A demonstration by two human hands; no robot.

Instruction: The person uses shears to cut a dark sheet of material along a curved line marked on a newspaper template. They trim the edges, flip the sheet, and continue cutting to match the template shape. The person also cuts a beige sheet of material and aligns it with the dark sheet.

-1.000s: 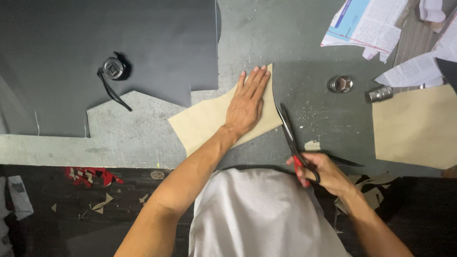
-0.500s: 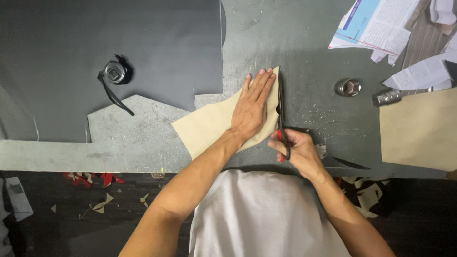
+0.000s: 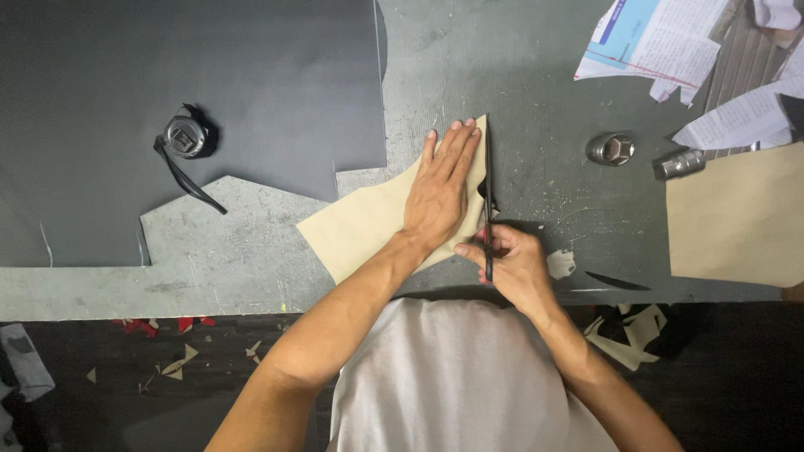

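Gripping the handles of black scissors (image 3: 487,201), the right hand (image 3: 511,266) is curling its fingers tight around them, wrist bent inward, with the closed blades lying straight along the right edge of a tan sheet (image 3: 368,222). The left hand (image 3: 440,188) is pressing flat on that sheet, fingers held together and pointing away, forearm stretching diagonally from the body. The tan sheet, smooth and irregularly cut, is lying on the scuffed grey surface (image 3: 251,259) near its front edge. Farther off, a large matte dark sheet (image 3: 209,75) is carrying a round tape measure (image 3: 186,136); a metal socket (image 3: 610,149) is sitting to the right.
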